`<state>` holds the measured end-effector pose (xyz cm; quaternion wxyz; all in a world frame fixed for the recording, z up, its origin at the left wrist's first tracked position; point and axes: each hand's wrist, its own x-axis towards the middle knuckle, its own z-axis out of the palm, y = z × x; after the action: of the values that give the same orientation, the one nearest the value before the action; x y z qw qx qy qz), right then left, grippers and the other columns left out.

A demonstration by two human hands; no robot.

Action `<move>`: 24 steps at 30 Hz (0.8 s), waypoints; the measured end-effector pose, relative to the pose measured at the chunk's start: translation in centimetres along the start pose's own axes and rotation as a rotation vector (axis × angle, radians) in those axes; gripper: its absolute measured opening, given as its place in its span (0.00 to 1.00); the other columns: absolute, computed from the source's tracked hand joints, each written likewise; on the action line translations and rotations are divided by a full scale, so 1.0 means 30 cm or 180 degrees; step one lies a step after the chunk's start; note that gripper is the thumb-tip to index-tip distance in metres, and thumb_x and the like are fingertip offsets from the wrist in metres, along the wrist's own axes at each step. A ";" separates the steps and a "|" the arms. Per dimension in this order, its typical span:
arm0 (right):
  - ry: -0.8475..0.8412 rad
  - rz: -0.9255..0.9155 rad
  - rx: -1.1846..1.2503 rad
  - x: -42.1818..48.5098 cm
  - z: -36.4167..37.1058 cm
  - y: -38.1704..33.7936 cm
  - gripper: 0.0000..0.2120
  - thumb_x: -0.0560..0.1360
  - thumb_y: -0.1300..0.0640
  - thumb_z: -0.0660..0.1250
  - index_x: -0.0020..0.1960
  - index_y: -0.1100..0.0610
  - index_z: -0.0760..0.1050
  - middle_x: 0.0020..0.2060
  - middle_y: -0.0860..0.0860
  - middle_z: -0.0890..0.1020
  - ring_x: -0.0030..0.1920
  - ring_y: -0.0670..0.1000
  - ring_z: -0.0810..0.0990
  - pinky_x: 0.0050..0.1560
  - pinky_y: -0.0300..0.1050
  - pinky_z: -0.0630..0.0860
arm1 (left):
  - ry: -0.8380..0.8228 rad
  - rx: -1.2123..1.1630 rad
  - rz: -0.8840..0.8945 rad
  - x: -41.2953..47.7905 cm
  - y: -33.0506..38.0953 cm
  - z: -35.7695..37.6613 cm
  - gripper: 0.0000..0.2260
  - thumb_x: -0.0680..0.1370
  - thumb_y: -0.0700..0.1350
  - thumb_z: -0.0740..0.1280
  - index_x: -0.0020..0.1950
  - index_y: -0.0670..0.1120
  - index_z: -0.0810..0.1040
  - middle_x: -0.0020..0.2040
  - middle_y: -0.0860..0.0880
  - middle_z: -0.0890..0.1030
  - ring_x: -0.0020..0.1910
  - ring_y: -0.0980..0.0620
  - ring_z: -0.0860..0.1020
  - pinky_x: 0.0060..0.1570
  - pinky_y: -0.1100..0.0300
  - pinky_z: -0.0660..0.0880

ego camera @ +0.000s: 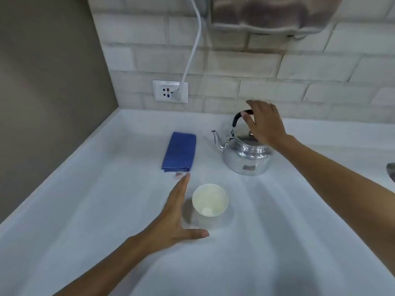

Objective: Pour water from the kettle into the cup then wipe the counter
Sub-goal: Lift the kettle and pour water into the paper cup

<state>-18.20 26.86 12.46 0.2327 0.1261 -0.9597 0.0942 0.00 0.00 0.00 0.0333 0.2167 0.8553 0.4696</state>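
Observation:
A shiny metal kettle with a black handle stands on the white counter, spout pointing left. My right hand hovers over the handle with fingers spread, thumb at the handle; it does not grip. A small white cup stands upright in front of the kettle and looks empty. My left hand is open just left of the cup, fingers straight, thumb stretched below it, a small gap between. A folded blue cloth lies left of the kettle.
A tiled wall runs behind the counter, with a socket and a plugged-in white cable. A grey side wall closes the left. A grey appliance hangs above. A dark object shows at the right edge.

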 end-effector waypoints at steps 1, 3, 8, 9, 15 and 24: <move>0.0029 0.0049 0.0015 0.011 0.007 0.003 0.22 0.80 0.49 0.52 0.67 0.61 0.65 0.65 0.60 0.73 0.67 0.60 0.68 0.69 0.57 0.60 | -0.0125 -0.0108 -0.0080 0.005 0.019 0.003 0.53 0.60 0.65 0.75 0.68 0.71 0.36 0.68 0.77 0.40 0.68 0.76 0.43 0.68 0.62 0.50; 0.0094 0.0122 -0.0017 0.034 0.006 0.005 0.21 0.80 0.48 0.52 0.61 0.63 0.72 0.57 0.63 0.78 0.60 0.63 0.73 0.62 0.58 0.66 | -0.0199 -0.0310 -0.0295 0.029 0.010 0.022 0.52 0.60 0.63 0.76 0.69 0.71 0.40 0.70 0.76 0.45 0.69 0.74 0.47 0.68 0.62 0.52; -0.0046 0.0456 0.0139 0.078 -0.009 -0.007 0.28 0.80 0.44 0.47 0.26 0.57 0.62 0.28 0.57 0.72 0.35 0.59 0.73 0.39 0.48 0.67 | -0.0133 -0.0559 -0.0262 0.084 0.004 0.072 0.45 0.60 0.60 0.78 0.68 0.69 0.53 0.68 0.71 0.62 0.68 0.68 0.61 0.65 0.73 0.61; -0.0042 0.0518 0.0120 0.090 -0.006 -0.004 0.29 0.79 0.43 0.47 0.25 0.57 0.61 0.29 0.57 0.72 0.35 0.58 0.73 0.38 0.47 0.67 | -0.0114 -0.0573 -0.0307 0.093 0.004 0.077 0.42 0.60 0.60 0.78 0.66 0.70 0.56 0.65 0.71 0.65 0.66 0.67 0.64 0.63 0.74 0.64; -0.0164 0.0709 0.0027 0.132 -0.003 -0.006 0.29 0.76 0.40 0.53 0.25 0.59 0.63 0.23 0.53 0.67 0.34 0.58 0.72 0.37 0.47 0.66 | 0.0293 -0.0667 -0.0545 0.144 0.003 0.097 0.34 0.58 0.62 0.77 0.58 0.72 0.61 0.57 0.70 0.72 0.59 0.69 0.70 0.53 0.76 0.69; -0.0276 0.0606 -0.0020 0.126 -0.030 -0.010 0.26 0.74 0.46 0.57 0.23 0.60 0.59 0.20 0.53 0.64 0.28 0.56 0.67 0.34 0.45 0.64 | 0.0287 -0.0596 -0.0509 0.146 -0.010 0.112 0.34 0.60 0.63 0.75 0.60 0.68 0.61 0.61 0.60 0.73 0.61 0.59 0.72 0.61 0.56 0.73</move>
<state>-21.00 26.05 15.06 0.1813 0.0375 -0.9768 0.1073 -3.18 4.28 -1.48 0.0523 0.1225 0.8229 0.5524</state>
